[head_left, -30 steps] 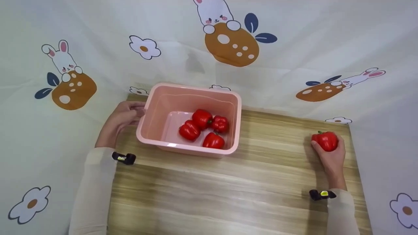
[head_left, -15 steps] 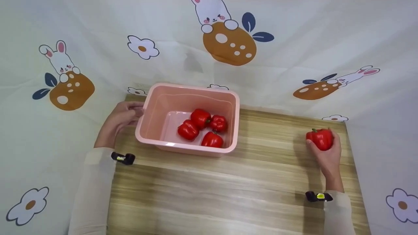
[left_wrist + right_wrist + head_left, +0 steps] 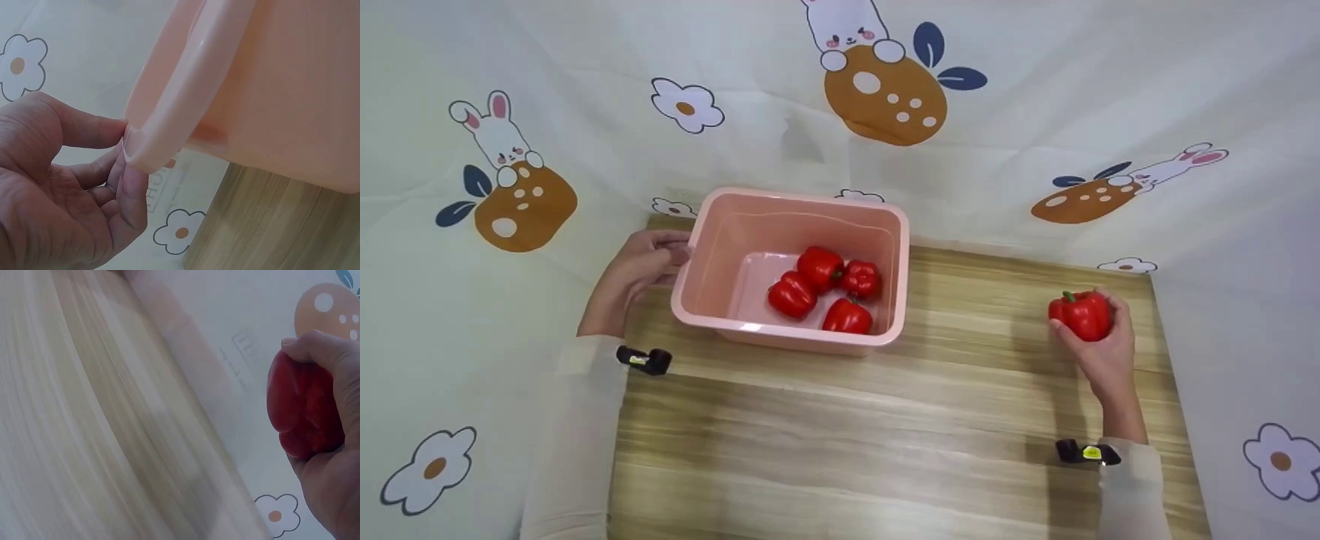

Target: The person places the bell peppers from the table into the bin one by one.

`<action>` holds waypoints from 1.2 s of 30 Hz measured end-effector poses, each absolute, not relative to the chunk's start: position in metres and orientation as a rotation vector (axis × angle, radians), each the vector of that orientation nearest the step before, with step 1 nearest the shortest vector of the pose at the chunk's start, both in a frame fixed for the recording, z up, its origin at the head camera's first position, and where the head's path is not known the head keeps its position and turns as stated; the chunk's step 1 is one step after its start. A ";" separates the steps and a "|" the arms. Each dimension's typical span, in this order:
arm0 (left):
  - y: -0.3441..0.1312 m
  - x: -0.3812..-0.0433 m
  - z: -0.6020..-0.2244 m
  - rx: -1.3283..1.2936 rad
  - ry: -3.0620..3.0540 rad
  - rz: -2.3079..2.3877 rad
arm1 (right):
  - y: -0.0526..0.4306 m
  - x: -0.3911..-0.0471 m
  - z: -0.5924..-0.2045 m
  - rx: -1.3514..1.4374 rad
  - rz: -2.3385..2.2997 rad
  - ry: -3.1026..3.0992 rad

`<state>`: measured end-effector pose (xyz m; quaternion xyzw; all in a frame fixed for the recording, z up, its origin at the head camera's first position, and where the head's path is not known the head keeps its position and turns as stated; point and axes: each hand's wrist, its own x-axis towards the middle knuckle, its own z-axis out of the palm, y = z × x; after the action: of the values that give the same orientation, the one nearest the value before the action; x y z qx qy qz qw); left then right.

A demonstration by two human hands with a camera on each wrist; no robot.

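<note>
A pink plastic basin [image 3: 712, 327] stands at the back left of the wooden table, with several red bell peppers [image 3: 793, 295] lying inside toward its right side. At its left end my left hand [image 3: 641, 262] pinches the rim between thumb and fingers; the left wrist view shows the thumb [image 3: 93, 129] on the rim's edge and the fingers curled beneath. Far to the right, my right hand [image 3: 1102, 352] grips another red bell pepper [image 3: 1080, 315], its green stem facing away from the palm. In the right wrist view the thumb lies over that pepper [image 3: 301, 405].
The wooden tabletop [image 3: 885, 435] stretches in front of the basin and between it and my right hand. A pale cloth [image 3: 997, 135] printed with rabbits and flowers rises behind the table and at both sides.
My right hand has moved a little left with the bell pepper, which has tilted so more of its stem shows. My left hand and the basin have stayed in place.
</note>
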<state>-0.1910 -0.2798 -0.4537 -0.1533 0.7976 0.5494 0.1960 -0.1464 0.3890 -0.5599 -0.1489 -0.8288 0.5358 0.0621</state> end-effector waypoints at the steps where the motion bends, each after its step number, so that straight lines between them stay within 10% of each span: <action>1: -0.280 -0.191 -0.454 -0.431 2.237 1.533 | 0.388 -0.146 -0.559 -0.449 1.621 -2.513; 36: -0.280 -0.189 -0.456 -0.431 2.236 1.553 | 0.351 -0.155 -0.521 -0.248 1.661 -2.510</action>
<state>-0.1888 -0.2805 -0.4565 -0.1534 0.7961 0.5531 0.1916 -0.1549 0.3512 -0.5209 -0.0821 -0.8297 0.5488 0.0606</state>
